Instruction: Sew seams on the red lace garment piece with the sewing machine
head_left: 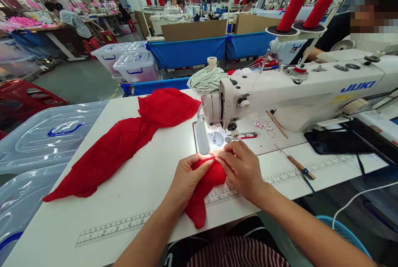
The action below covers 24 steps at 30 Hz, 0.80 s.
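A small piece of red fabric [199, 205] hangs from both hands over the front of the white table. My left hand [189, 175] pinches its upper edge between thumb and fingers. Close beside it, my right hand [242, 167] also pinches that edge, and the fingertips of both hands almost meet. Just behind them stands the sewing machine [264, 97], its lamp lighting the needle plate [216, 139]. Larger red fabric pieces [121, 142] lie bunched on the table to the left.
A wooden-handled awl [300, 166], a black phone [337, 141] and small snips [245, 135] lie right of the needle. Red thread cones [294, 8] stand above the machine. Lidded plastic bins [59, 130] border the table's left side. A person's arm [314, 53] shows behind the machine.
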Motion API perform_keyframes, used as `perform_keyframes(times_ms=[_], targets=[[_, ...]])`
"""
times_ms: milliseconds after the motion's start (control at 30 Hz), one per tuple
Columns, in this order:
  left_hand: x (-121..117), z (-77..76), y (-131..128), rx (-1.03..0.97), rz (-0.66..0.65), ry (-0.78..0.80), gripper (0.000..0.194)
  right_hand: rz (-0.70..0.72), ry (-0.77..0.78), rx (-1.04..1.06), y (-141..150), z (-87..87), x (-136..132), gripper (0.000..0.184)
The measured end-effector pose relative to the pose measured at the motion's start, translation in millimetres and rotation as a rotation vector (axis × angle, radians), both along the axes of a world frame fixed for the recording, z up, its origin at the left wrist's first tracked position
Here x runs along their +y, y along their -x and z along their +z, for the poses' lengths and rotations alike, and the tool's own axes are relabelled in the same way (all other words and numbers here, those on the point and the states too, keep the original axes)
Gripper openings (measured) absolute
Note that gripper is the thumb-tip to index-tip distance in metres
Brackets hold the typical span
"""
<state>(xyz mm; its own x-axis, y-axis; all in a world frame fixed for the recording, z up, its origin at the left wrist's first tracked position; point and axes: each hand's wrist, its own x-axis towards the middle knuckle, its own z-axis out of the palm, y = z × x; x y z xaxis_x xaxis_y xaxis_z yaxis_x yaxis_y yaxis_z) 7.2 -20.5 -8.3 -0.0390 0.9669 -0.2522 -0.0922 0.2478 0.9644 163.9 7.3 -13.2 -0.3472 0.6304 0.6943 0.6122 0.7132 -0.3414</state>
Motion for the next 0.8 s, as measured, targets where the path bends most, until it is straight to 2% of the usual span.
perform_keyframes(times_ms=[300,467,533,667,800], targets=[[-1.1,-0.1,0.4,0.005,-0.023,-0.024,0.020,-0.014,-0.118,-0.251,1.2,3.3,0.1,0.021],[-1.0,1.8,0.9,-0.139,-0.055,0.093,0.025,0.001,0.122,0.021,-0.5,2.3,3.8,0.017],[-0.6,2.1,0.6,-0.164,-0.058,0.108,0.026,0.046,0.153,0.060,-2.2,3.0,4.6,0.015],[-0.5,1.5,-0.4,-0.123,-0.047,0.076,0.026,0.081,0.027,-0.099,-2.3,4.9,2.4,0.017],[-0.7,1.2,-0.6,-0.085,-0.063,0.071,0.027,-0.001,-0.030,-0.171,2.6,2.2,-1.1,0.020]])
